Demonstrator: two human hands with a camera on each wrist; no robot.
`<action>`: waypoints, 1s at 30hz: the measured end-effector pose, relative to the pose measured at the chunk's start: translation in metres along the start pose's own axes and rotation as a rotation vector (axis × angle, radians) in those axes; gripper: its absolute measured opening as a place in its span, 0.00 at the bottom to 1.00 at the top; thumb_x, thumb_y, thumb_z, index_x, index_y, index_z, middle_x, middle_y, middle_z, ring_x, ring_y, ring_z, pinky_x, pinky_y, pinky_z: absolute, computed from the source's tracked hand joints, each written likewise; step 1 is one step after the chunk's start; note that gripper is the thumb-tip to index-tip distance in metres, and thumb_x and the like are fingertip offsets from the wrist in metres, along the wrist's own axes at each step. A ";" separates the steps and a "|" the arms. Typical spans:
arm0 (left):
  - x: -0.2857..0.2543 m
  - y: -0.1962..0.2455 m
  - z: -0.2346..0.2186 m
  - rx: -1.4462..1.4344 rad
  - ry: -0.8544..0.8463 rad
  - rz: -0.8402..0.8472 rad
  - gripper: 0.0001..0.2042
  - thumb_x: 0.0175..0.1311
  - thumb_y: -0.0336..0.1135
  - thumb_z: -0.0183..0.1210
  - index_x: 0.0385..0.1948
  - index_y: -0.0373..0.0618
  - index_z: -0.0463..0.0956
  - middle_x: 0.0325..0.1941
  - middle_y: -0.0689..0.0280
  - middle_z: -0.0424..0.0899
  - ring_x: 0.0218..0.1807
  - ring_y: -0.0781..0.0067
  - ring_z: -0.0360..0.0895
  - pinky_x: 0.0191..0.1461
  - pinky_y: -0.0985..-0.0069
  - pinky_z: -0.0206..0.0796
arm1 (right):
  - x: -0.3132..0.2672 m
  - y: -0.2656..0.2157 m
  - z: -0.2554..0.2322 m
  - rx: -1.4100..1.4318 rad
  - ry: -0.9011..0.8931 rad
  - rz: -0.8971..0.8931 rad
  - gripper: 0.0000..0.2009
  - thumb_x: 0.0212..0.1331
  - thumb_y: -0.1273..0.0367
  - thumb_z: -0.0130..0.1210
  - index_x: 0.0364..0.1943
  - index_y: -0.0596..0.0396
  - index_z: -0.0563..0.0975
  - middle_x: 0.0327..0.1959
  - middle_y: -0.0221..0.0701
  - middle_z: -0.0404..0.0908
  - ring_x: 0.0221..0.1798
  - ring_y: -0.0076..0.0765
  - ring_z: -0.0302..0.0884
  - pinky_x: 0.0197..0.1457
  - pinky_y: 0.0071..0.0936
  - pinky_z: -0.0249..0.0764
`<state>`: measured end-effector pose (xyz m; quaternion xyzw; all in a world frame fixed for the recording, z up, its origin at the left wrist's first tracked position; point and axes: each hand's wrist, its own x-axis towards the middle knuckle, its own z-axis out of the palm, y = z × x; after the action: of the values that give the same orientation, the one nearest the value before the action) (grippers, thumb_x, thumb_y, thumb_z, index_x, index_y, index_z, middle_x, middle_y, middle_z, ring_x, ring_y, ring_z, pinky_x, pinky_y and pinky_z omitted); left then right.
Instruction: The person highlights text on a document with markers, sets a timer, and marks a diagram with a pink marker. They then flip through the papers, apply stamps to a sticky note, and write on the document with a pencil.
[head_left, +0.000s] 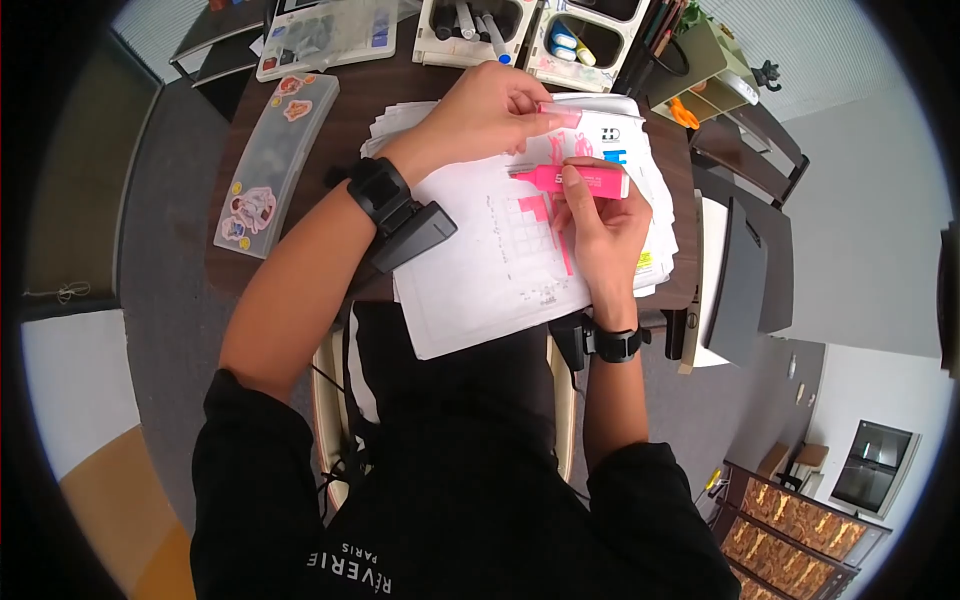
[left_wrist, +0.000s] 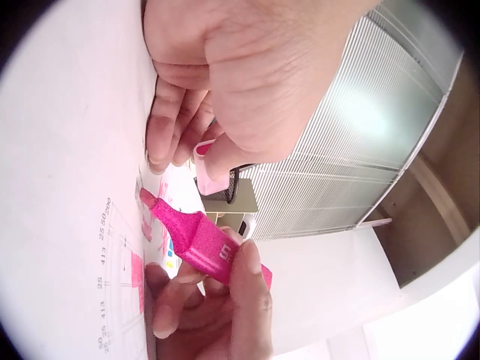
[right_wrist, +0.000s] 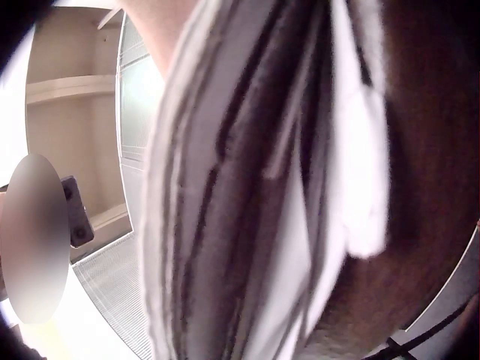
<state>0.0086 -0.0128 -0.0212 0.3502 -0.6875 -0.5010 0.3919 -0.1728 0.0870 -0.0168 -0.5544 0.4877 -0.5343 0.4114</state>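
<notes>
A pink highlighter without its cap is pinched between the thumb and fingers of my right hand, its chisel tip pointing left over the paper. Higher up, my left hand holds the translucent pink cap between thumb and fingers. In the left wrist view the bare tip of the highlighter faces the cap, with a gap between them. Under both hands lies a printed sheet on a thick stack of papers, with a grid partly coloured pink.
A clear stickered pencil case lies on the brown table at left. Pen holders with markers stand at the back, beside a clear plastic box. A black mesh cup is at back right. Paper edges fill the right wrist view.
</notes>
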 end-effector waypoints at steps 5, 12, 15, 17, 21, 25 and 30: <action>-0.002 0.004 0.003 0.009 0.020 -0.026 0.09 0.68 0.31 0.64 0.40 0.32 0.80 0.26 0.64 0.84 0.24 0.82 0.78 0.27 0.82 0.70 | -0.001 0.001 0.000 -0.019 0.001 -0.006 0.08 0.65 0.72 0.64 0.42 0.64 0.81 0.30 0.27 0.83 0.26 0.15 0.73 0.27 0.17 0.69; 0.000 -0.002 0.001 -0.004 0.000 -0.009 0.09 0.68 0.31 0.64 0.41 0.33 0.81 0.26 0.65 0.83 0.24 0.82 0.78 0.26 0.82 0.70 | -0.001 0.002 0.001 -0.048 -0.015 -0.034 0.08 0.64 0.72 0.65 0.42 0.63 0.81 0.30 0.27 0.83 0.28 0.14 0.74 0.29 0.15 0.69; 0.000 -0.008 0.004 -0.035 0.040 0.046 0.18 0.63 0.42 0.70 0.35 0.32 0.82 0.23 0.62 0.84 0.20 0.78 0.80 0.23 0.81 0.70 | -0.003 -0.002 0.001 -0.047 -0.011 -0.003 0.08 0.64 0.73 0.64 0.41 0.63 0.81 0.30 0.27 0.83 0.28 0.13 0.74 0.29 0.15 0.69; 0.001 -0.007 0.003 -0.038 0.047 0.061 0.17 0.63 0.42 0.70 0.35 0.32 0.82 0.23 0.62 0.84 0.20 0.78 0.80 0.24 0.81 0.69 | -0.001 0.001 0.000 -0.045 -0.012 -0.005 0.07 0.64 0.73 0.64 0.42 0.63 0.81 0.30 0.26 0.83 0.28 0.13 0.73 0.29 0.15 0.69; 0.001 -0.006 0.001 -0.042 0.036 0.054 0.16 0.63 0.40 0.69 0.35 0.32 0.82 0.23 0.62 0.83 0.21 0.78 0.80 0.24 0.81 0.69 | -0.002 0.000 0.002 -0.055 -0.011 -0.006 0.07 0.64 0.73 0.64 0.41 0.63 0.81 0.29 0.26 0.83 0.27 0.12 0.73 0.29 0.15 0.68; 0.001 -0.006 0.003 -0.042 0.028 0.042 0.14 0.64 0.37 0.69 0.36 0.32 0.82 0.23 0.63 0.84 0.21 0.79 0.80 0.23 0.81 0.70 | -0.002 0.000 0.002 -0.144 0.010 -0.066 0.06 0.63 0.73 0.64 0.39 0.63 0.81 0.27 0.26 0.83 0.26 0.12 0.73 0.28 0.15 0.68; 0.001 0.000 0.002 -0.034 0.015 0.019 0.13 0.65 0.37 0.68 0.36 0.32 0.82 0.24 0.63 0.83 0.21 0.80 0.80 0.23 0.81 0.70 | 0.001 0.008 0.001 -0.104 0.063 -0.085 0.06 0.63 0.73 0.63 0.37 0.63 0.81 0.24 0.27 0.82 0.23 0.14 0.74 0.26 0.17 0.70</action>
<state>0.0069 -0.0127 -0.0213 0.3407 -0.6791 -0.5066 0.4075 -0.1728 0.0849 -0.0242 -0.5783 0.5035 -0.5423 0.3435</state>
